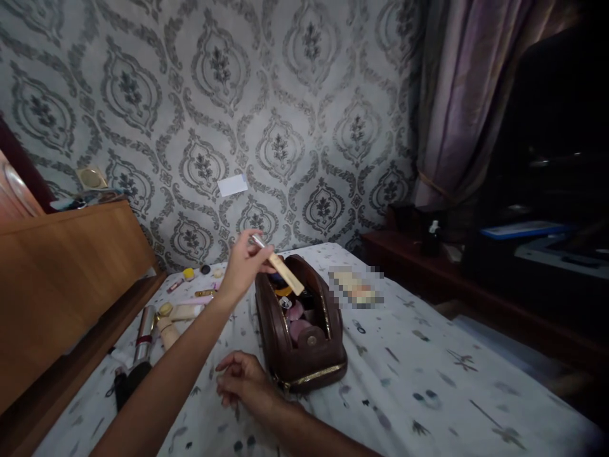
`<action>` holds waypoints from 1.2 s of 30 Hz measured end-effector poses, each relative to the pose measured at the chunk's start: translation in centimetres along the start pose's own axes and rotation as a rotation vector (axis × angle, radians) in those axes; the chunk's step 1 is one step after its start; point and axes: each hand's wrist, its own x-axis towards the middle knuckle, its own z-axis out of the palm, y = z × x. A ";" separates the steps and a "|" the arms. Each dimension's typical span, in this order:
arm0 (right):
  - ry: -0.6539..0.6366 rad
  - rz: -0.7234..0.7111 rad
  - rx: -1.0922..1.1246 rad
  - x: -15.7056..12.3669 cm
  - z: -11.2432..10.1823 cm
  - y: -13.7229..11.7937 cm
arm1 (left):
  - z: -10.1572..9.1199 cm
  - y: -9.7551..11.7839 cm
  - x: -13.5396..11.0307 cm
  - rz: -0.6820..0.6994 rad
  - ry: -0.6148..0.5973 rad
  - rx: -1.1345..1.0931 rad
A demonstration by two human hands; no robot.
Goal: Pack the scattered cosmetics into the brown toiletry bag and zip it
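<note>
Left hand (245,261): fingertips pinching beige tube (285,274) above open brown bag (307,368).
Right hand (242,381): fingers loosely curled, on sheet (428,381) beside bag.

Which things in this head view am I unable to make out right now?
Head view: the patch behind the brown pouch is pixelated; unidentifiable.
Head view: pouch contents, dim and crowded; its walls hide the lower ones.
Head view: print on the cream stick in the left hand, too small.
Head view: the dark furniture on the right, lost in shadow.
</note>
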 end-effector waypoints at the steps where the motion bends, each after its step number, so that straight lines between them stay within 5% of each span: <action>1: 0.001 0.007 -0.003 -0.2 0.0 -0.1 | 0.8 -0.5 0.5 -0.016 -0.032 0.014; 8: 0.004 0.043 -0.004 0.0 0.2 0.1 | 3.6 -3.8 2.7 -0.021 -0.055 0.200; 14: -0.003 0.046 0.011 0.4 0.2 0.5 | 4.8 -4.7 2.9 -0.001 -0.053 0.370; 23: -0.028 0.034 0.039 0.5 0.1 0.9 | 5.6 -6.4 2.2 0.105 -0.278 0.793; 29: -0.027 0.068 0.044 0.4 0.2 0.9 | 6.0 -5.7 2.2 0.081 -0.407 1.154; 36: -0.017 0.055 0.046 0.7 0.2 1.1 | 6.4 -4.8 2.3 -0.041 -0.483 1.198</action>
